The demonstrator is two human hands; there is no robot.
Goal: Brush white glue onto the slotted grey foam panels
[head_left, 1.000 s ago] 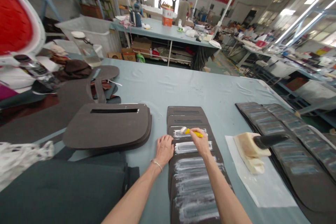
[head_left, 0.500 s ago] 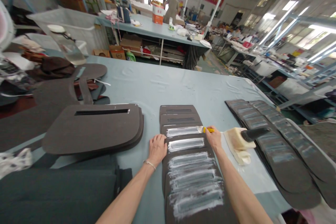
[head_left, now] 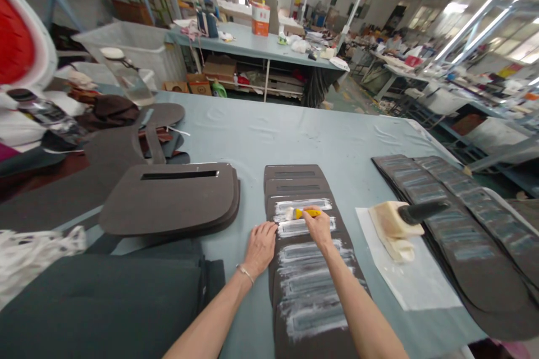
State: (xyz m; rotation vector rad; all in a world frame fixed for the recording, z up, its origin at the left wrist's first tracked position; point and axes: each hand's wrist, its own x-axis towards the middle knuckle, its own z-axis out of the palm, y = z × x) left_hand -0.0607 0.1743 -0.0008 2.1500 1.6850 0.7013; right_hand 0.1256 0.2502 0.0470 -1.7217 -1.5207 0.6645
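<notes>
A fanned row of dark slotted panels [head_left: 309, 275] lies in front of me, several of them smeared with white glue around their slots. My right hand [head_left: 319, 228] is closed on a yellow-handled brush [head_left: 303, 213] whose white tip rests on the third panel from the far end. My left hand [head_left: 261, 245] lies flat with fingers spread on the left edge of the row, a bracelet on its wrist.
A glue block with a black handle [head_left: 402, 224] sits on white paper [head_left: 416, 280] to the right. More glued panels [head_left: 458, 230] are fanned at far right. A stack of larger slotted panels [head_left: 172, 196] lies left, dark foam [head_left: 101, 303] near me. Other workbenches stand behind.
My right hand has swept the brush back leftwards from the right end of the panel's slot to its left part. The left hand stays pressed on the panels' edge.
</notes>
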